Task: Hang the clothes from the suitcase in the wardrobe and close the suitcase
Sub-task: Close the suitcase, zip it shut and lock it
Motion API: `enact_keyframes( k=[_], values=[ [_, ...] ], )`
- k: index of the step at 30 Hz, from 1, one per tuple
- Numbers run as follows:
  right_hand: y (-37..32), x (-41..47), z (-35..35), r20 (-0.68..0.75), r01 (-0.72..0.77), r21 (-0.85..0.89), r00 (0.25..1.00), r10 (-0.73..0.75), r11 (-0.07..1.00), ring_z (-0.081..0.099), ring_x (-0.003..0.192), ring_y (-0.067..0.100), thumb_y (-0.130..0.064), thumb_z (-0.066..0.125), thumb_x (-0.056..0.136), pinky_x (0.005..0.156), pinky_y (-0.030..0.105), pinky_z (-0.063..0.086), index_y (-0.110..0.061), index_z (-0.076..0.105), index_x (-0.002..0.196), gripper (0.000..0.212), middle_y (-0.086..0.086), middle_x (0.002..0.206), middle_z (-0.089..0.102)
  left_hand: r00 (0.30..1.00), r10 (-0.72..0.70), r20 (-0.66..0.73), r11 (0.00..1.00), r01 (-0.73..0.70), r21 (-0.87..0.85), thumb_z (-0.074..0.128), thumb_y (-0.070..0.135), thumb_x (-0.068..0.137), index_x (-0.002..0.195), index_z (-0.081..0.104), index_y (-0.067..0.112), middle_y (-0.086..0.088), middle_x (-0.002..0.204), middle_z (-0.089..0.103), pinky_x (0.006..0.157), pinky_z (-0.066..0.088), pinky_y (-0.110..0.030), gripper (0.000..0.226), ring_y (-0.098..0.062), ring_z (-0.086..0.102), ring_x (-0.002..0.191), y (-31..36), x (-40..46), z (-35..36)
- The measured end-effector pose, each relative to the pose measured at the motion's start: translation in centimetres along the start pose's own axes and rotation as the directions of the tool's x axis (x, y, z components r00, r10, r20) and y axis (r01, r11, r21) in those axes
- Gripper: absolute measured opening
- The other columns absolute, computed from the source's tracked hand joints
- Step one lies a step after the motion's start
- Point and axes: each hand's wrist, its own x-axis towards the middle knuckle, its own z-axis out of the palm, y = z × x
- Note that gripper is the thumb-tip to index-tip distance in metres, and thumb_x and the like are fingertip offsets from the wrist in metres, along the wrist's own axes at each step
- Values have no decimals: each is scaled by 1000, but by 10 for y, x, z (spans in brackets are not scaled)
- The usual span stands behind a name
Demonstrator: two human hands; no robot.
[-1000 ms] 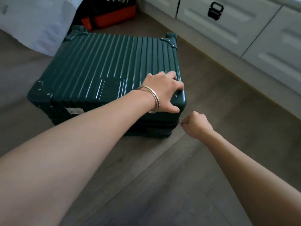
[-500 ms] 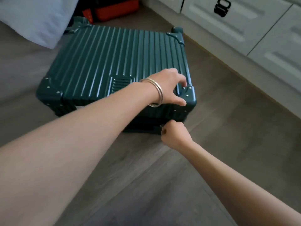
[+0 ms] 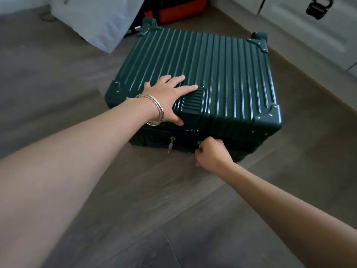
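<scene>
Right hand [image 3: 211,154] clenched on a zipper pull [image 3: 199,143] at the near side seam of the green suitcase [image 3: 212,74], second zipper pull [image 3: 170,145] hanging free left of it, left hand [image 3: 170,97] flat on the lid with fingers straight, suitcase lying closed on the wood floor [image 3: 135,209], white bedding [image 3: 96,20] and orange bag [image 3: 179,10] beyond it.

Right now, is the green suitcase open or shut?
Shut: the suitcase lid lies flat on its base. The left hand presses it; the right hand pinches a zipper pull.
</scene>
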Motion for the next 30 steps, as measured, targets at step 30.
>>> enact_keyframes(
  k=[30],
  values=[
    [87, -18, -58, -32, -495, 372, 838, 544, 785, 56, 105, 30, -17, 67, 81, 82, 36, 45, -3, 43, 124, 52, 11, 105, 53, 734, -673, 89, 190, 288, -939, 49, 70, 75, 138, 35, 17, -1, 137, 47, 106, 37, -40, 84, -21, 49, 120, -76, -59, 58]
  ],
)
